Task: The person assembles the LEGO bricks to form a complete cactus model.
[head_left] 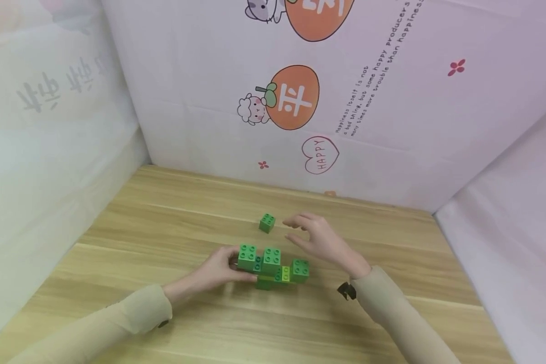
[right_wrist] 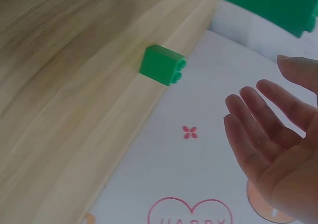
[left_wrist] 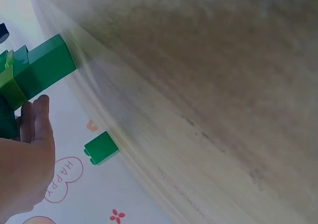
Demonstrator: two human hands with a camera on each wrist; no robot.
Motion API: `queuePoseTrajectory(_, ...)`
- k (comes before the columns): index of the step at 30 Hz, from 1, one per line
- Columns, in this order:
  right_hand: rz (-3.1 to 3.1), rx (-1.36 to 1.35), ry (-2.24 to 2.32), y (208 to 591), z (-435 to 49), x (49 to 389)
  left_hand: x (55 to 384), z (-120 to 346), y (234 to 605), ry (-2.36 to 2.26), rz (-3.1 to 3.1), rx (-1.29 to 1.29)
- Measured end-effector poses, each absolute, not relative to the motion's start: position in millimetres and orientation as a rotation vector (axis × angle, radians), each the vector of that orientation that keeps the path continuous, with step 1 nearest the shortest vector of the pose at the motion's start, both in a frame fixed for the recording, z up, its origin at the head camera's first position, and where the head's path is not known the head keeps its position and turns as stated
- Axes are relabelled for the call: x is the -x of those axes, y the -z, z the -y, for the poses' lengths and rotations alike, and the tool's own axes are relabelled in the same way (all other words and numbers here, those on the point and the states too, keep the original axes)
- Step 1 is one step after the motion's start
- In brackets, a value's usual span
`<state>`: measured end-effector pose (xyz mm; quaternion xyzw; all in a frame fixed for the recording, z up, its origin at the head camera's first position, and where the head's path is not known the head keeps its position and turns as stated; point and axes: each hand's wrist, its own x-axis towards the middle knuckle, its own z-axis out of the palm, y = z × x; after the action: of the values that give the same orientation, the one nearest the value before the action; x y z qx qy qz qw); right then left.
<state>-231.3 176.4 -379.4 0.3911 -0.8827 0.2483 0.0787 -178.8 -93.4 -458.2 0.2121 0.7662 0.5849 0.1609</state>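
My left hand (head_left: 218, 267) grips the left end of a built cluster of green toy building blocks (head_left: 271, 259), with a yellow-green block (head_left: 285, 273) among them. In the left wrist view, the fingers of my left hand (left_wrist: 32, 149) lie along the underside of the green blocks (left_wrist: 45, 67). A single green block (head_left: 267, 223) stands studs-up on the table behind the cluster. To its right, my right hand (head_left: 320, 237) hovers with loosely bent fingers and thumb apart, holding nothing. The right wrist view shows that same loose block (right_wrist: 161, 65) apart from my right hand (right_wrist: 276, 144).
The wood-grain table (head_left: 200, 323) carries the blocks. Behind it rises a white printed cloth wall (head_left: 200, 101) with orange fruit drawings, and white cloth walls stand at the left (head_left: 50, 151) and right (head_left: 509, 217).
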Motion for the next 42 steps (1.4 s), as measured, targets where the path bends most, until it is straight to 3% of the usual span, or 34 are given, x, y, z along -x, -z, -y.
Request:
queuePoseTrajectory(20,2.876,-1.063,-0.841,412.2,-168.0,285.8,180.4,99.9,447.5,-1.694,-2.165,-0.618)
queuePoseTrajectory(42,3.021,-1.02,-0.804,433.2,-143.9,308.5,178.3,101.2,446.4,-1.685,-2.178,-0.654)
